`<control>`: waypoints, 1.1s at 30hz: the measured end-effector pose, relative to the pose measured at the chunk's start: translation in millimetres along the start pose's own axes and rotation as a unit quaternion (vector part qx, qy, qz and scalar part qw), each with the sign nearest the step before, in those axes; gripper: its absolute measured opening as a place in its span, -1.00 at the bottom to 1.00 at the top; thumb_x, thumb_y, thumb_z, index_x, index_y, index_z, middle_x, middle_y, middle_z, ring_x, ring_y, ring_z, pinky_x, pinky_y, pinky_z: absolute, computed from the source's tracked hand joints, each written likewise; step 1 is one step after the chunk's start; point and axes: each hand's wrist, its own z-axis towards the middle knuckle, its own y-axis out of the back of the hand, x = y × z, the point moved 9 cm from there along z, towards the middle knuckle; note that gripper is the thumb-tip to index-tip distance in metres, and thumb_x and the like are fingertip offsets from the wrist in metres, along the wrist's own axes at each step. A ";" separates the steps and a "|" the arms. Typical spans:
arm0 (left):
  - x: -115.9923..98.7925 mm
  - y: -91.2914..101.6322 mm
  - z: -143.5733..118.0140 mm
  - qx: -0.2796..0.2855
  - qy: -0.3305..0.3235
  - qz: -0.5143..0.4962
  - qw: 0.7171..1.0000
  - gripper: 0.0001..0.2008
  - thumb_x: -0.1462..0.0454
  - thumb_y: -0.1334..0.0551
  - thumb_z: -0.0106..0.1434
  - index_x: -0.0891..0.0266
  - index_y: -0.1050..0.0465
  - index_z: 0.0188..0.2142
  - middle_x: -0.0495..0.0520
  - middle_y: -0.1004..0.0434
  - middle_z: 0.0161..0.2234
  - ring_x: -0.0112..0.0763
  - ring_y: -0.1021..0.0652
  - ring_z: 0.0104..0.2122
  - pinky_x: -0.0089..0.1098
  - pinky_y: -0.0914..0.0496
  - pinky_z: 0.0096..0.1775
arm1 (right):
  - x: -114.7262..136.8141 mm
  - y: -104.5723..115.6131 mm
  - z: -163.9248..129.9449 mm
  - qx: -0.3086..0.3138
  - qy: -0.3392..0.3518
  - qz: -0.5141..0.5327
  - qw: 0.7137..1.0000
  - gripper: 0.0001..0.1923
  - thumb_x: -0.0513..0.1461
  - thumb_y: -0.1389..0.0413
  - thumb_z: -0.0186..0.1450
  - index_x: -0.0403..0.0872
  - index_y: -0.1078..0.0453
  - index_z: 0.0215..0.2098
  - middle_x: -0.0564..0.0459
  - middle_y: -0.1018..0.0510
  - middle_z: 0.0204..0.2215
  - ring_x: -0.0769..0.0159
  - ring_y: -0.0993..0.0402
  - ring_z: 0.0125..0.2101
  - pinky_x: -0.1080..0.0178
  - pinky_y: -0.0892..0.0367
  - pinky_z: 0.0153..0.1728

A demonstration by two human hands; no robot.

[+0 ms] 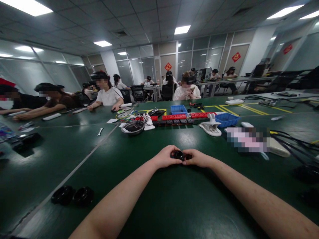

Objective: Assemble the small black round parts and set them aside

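Observation:
Both my hands meet over the green table in front of me, around a black round part with a hollow middle (178,154). On its left side, my left hand (165,157) is closed, thumb in front and fingers behind. My right hand (198,158) closes on the opposite side, its thumb and fingertips touching the part. Some dark material shows between the right fingers, and I cannot tell whether it belongs to the same part. Two similar black hollow parts, one (62,195) beside the other (83,196), rest on the table at lower left.
Ahead stand a metal bowl (133,127), a red power strip (174,117), blue trays (178,110) and a white clip stand (211,125). A wrench (100,131) lies left. Black cables (294,146) run along the right. Several people sit around the tables beyond.

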 end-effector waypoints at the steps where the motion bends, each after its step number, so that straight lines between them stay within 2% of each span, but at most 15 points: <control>1: -0.6 0.5 -0.2 -0.003 0.003 0.001 1.000 -0.59 0.13 -0.24 -0.11 0.24 -0.29 -0.24 0.02 -0.29 -0.36 -0.48 -0.31 -0.43 -0.48 -0.22 -0.44 | -1.6 0.7 0.2 -0.007 -0.005 -0.004 1.000 -0.74 -0.18 -0.09 -0.01 -0.15 -0.28 -0.37 0.16 -0.27 -0.56 0.46 -0.19 -0.53 0.39 -0.12 -0.50; 9: 0.1 4.3 -4.5 -0.043 0.050 0.031 0.997 -0.57 0.07 -0.23 -0.14 0.23 -0.29 -0.29 0.03 -0.30 -0.34 -0.44 -0.35 -0.41 -0.47 -0.24 -0.43 | -7.2 5.8 0.5 -0.089 -0.041 -0.088 0.991 -0.70 -0.10 -0.13 -0.07 -0.12 -0.19 -0.48 0.16 -0.30 -0.58 0.46 -0.20 -0.56 0.41 -0.06 -0.57; 15: -3.4 10.9 -11.9 -0.122 0.131 0.142 0.974 -0.62 0.06 -0.19 -0.08 0.22 -0.25 -0.30 0.05 -0.32 -0.33 -0.34 -0.37 -0.33 -0.39 -0.23 -0.35 | 2.5 9.0 -5.6 -0.202 -0.113 -0.257 0.938 -0.72 -0.06 -0.06 -0.01 -0.09 -0.17 -0.49 0.07 -0.38 -0.55 0.40 -0.27 -0.55 0.39 0.03 -0.61; 18: -6.4 12.5 -13.7 -0.144 0.156 0.196 0.957 -0.61 0.05 -0.18 -0.07 0.25 -0.24 -0.30 0.09 -0.32 -0.34 -0.28 -0.37 -0.31 -0.33 -0.22 -0.31 | 3.5 5.9 -5.7 -0.218 -0.134 -0.299 0.919 -0.77 -0.09 -0.02 0.04 -0.09 -0.19 -0.47 0.03 -0.40 -0.52 0.36 -0.30 -0.53 0.38 0.03 -0.60; 20: -6.6 12.6 -12.6 -0.143 0.143 0.191 0.960 -0.61 0.06 -0.18 -0.06 0.25 -0.24 -0.30 0.09 -0.32 -0.34 -0.28 -0.37 -0.31 -0.33 -0.22 -0.30 | 2.6 6.4 -5.7 -0.225 -0.138 -0.304 0.915 -0.76 -0.09 -0.01 0.04 -0.10 -0.21 -0.44 0.01 -0.40 -0.50 0.33 -0.31 -0.51 0.36 0.01 -0.59; 23: -4.6 12.5 -8.5 -0.120 0.089 0.138 0.979 -0.64 0.08 -0.18 -0.06 0.24 -0.25 -0.31 0.06 -0.31 -0.33 -0.34 -0.36 -0.31 -0.38 -0.23 -0.31 | 2.6 9.2 -4.1 -0.209 -0.108 -0.267 0.935 -0.64 -0.05 -0.06 -0.01 -0.11 -0.22 -0.33 0.00 -0.41 -0.45 0.31 -0.31 -0.47 0.36 -0.05 -0.55; 27: -2.8 6.9 -1.9 -0.040 0.012 0.064 0.997 -0.64 0.10 -0.20 -0.07 0.22 -0.27 -0.28 0.02 -0.31 -0.35 -0.43 -0.34 -0.38 -0.44 -0.25 -0.36 | 9.7 3.2 -0.1 -0.088 -0.001 -0.144 0.986 -0.60 -0.12 -0.10 -0.01 -0.10 -0.24 -0.22 0.05 -0.40 -0.36 0.34 -0.30 -0.39 0.35 -0.15 -0.43; 30: -2.4 3.6 0.4 -0.004 -0.011 0.038 0.999 -0.62 0.11 -0.20 -0.07 0.21 -0.28 -0.26 0.00 -0.31 -0.36 -0.45 -0.33 -0.40 -0.46 -0.24 -0.39 | 11.0 1.0 -1.2 -0.025 0.022 -0.069 0.997 -0.64 -0.17 -0.07 0.02 -0.14 -0.25 -0.21 0.06 -0.40 -0.37 0.36 -0.29 -0.39 0.34 -0.17 -0.39; 33: -3.5 4.1 0.3 -0.002 -0.013 0.036 0.999 -0.62 0.11 -0.21 -0.07 0.21 -0.29 -0.25 0.01 -0.31 -0.34 -0.43 -0.34 -0.37 -0.45 -0.24 -0.36 | 9.1 1.9 -0.9 -0.019 0.011 -0.041 0.999 -0.66 -0.19 -0.08 0.02 -0.15 -0.27 -0.24 0.08 -0.39 -0.42 0.38 -0.28 -0.43 0.34 -0.17 -0.41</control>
